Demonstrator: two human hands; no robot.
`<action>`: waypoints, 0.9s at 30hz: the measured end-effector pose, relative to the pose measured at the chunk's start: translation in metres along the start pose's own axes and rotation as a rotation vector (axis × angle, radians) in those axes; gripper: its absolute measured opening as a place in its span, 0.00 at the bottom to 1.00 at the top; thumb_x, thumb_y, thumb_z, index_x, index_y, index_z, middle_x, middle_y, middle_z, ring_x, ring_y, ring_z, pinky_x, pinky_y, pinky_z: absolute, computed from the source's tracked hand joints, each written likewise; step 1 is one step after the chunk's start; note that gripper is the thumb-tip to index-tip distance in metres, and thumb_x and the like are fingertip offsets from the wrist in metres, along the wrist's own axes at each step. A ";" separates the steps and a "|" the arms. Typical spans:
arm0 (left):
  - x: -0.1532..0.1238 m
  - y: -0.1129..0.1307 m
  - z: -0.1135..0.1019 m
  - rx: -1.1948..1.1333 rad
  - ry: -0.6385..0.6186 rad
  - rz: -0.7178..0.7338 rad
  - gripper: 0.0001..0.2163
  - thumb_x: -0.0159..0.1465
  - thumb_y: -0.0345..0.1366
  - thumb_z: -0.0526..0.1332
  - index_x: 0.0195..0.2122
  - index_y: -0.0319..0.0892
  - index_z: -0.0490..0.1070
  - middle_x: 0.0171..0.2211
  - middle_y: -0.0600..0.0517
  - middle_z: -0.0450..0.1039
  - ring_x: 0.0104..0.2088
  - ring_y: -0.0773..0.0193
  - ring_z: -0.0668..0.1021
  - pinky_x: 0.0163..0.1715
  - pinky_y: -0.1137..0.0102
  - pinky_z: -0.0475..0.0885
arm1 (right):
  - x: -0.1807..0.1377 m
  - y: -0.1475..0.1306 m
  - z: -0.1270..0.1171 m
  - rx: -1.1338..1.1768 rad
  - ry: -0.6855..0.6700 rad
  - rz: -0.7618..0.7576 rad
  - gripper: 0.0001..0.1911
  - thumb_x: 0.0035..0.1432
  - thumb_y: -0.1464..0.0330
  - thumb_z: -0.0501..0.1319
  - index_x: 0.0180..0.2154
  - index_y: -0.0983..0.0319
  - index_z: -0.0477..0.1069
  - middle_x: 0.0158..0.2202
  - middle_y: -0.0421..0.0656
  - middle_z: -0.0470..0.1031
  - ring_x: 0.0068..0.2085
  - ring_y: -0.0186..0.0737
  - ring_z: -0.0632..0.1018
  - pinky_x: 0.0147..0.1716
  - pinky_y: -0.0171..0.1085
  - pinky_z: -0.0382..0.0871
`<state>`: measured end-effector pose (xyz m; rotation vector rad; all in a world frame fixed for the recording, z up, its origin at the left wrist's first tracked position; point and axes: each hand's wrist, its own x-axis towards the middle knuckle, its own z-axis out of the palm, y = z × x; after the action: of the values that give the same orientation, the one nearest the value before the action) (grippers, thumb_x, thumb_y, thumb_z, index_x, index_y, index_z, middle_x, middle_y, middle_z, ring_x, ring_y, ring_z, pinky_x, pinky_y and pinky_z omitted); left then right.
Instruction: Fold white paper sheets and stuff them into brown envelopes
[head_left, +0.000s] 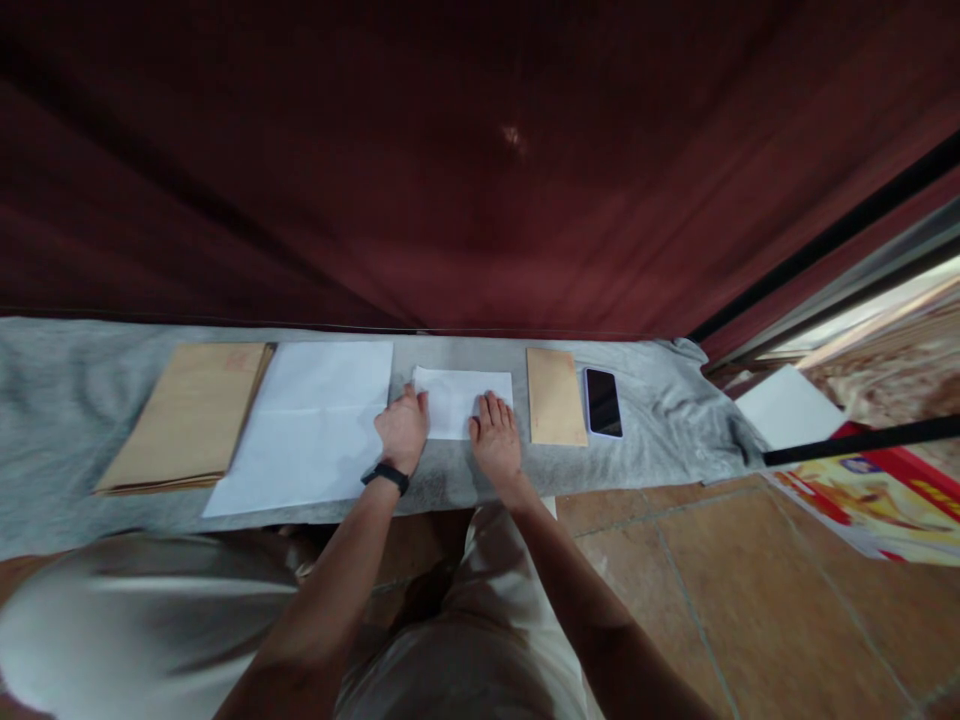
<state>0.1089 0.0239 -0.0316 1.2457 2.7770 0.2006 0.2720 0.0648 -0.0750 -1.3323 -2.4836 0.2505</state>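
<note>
A white sheet of paper (454, 396), folded into a small rectangle, lies on the grey cloth in front of me. My left hand (403, 430), with a dark watch (386, 478) on the wrist, is closed at the paper's left edge, its thumb and forefinger by the upper left corner. What sits under its curled fingers is hidden. Flat on the right part of the folded paper rests my right hand (496, 440), fingers stretched out and holding nothing. A brown envelope (556, 398) lies just right of that hand.
Larger white sheets (307, 430) lie left of my hands, beside a stack of big brown envelopes (187, 415). A phone (603, 402) lies right of the small envelope. The grey cloth (660, 420) borders a dark red curtain (480, 200). A colourful box (877, 495) stands at right.
</note>
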 end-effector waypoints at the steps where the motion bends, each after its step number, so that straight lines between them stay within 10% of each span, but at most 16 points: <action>1: 0.000 0.000 0.000 0.003 -0.003 0.004 0.23 0.75 0.44 0.41 0.58 0.37 0.68 0.39 0.35 0.81 0.43 0.47 0.84 0.40 0.62 0.73 | 0.000 0.000 -0.001 -0.001 -0.004 0.002 0.27 0.74 0.65 0.49 0.70 0.68 0.58 0.72 0.53 0.57 0.72 0.49 0.59 0.70 0.51 0.52; 15: -0.021 0.009 0.018 -0.133 0.101 0.422 0.24 0.74 0.39 0.45 0.68 0.37 0.61 0.71 0.41 0.57 0.72 0.49 0.58 0.69 0.55 0.56 | 0.000 -0.001 0.001 0.019 0.011 0.009 0.27 0.74 0.65 0.49 0.69 0.67 0.59 0.71 0.55 0.58 0.72 0.50 0.59 0.69 0.53 0.53; 27: -0.020 0.007 0.040 -0.076 0.008 0.475 0.26 0.72 0.34 0.45 0.71 0.39 0.58 0.74 0.44 0.52 0.75 0.54 0.50 0.72 0.53 0.47 | 0.032 -0.024 0.004 0.125 -0.018 -0.034 0.25 0.75 0.64 0.47 0.67 0.67 0.64 0.72 0.50 0.58 0.71 0.45 0.61 0.70 0.45 0.53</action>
<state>0.1323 0.0167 -0.0696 1.8624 2.4051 0.3379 0.2350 0.0784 -0.0650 -1.2419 -2.4590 0.4041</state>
